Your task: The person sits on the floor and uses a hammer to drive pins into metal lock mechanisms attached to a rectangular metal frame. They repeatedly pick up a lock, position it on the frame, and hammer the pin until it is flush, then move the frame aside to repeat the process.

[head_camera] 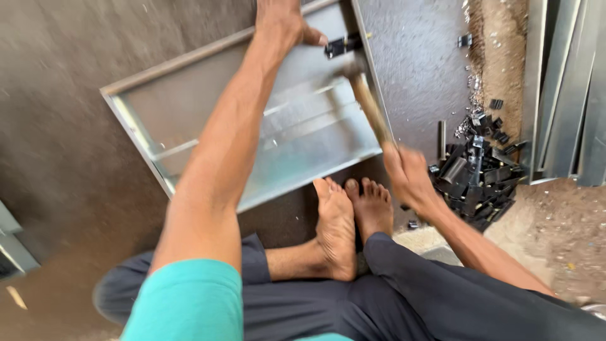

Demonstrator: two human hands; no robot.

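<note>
Here, seen from above, a person sits on the floor (69,145) with bare feet (350,218) drawn together at the centre of the frame, working on a shallow galvanised sheet-metal tray (202,110) that lies flat and fills the upper middle of the picture. The left hand (281,22), at the top edge of the frame, presses down on the tray's far rim just beside a small black clip (341,45) seated on the right-hand rim; its grip is not closed round anything but spread flat on the metal, apparently to pin the tray so it cannot slide or ring. The right hand (404,170), right of centre, has its grip wrapped tightly round the lower end of a wooden-handled hammer (369,107), whose handle slants up and to the left so that the blurred head sits at or just over the rim below the clip; whether it touches the metal cannot be told. Holding the handle at its far end gives the longest swing, and the tray's near edge lies close against the toes, which may brace it. A heap of similar black clips (476,173) lies on the floor at the right, near the hammer hand, presumably for easy reach. Pale metal sections (568,95) lean at the upper right.
</note>
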